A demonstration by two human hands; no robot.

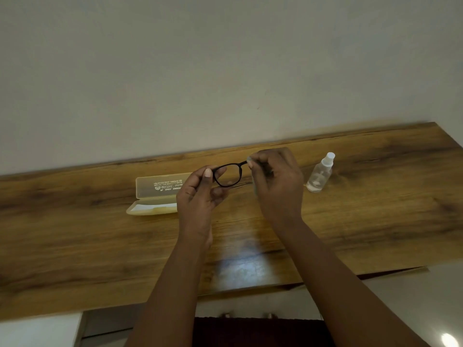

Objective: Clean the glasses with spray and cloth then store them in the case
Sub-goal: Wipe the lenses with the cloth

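Black-framed glasses (229, 174) are held up above the wooden table (75, 234). My left hand (198, 194) pinches the frame's left end between thumb and fingers. My right hand (275, 181) closes over the right lens, with a pale bit of cloth (249, 160) showing at its fingertips; most of the cloth and the right lens are hidden. The translucent yellowish case (156, 194) lies open on the table behind my left hand. A small clear spray bottle (320, 174) with a white cap stands to the right of my right hand.
The table runs against a plain pale wall (225, 71). Its front edge crosses the lower part of the view, with white floor (413, 296) and a dark item below it. A bright reflection lies on the tabletop between my forearms.
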